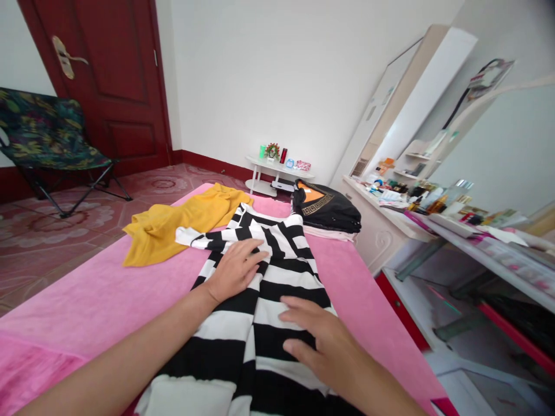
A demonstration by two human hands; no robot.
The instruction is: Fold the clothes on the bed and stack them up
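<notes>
White wall: bright, evenly lit
Shadows: soft
Dressing table: stretched, blurred toward right edge
Upper right corner: dark

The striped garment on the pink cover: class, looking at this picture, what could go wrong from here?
1. The striped garment has its pale cuff lying over the yellow garment, so pulling carelessly might drag both out of place.
2. The yellow garment lies along the left edge of the pink cover and could slip to the floor.
3. The left hand rests on bunched fabric, so pressing there may set creases.
</notes>
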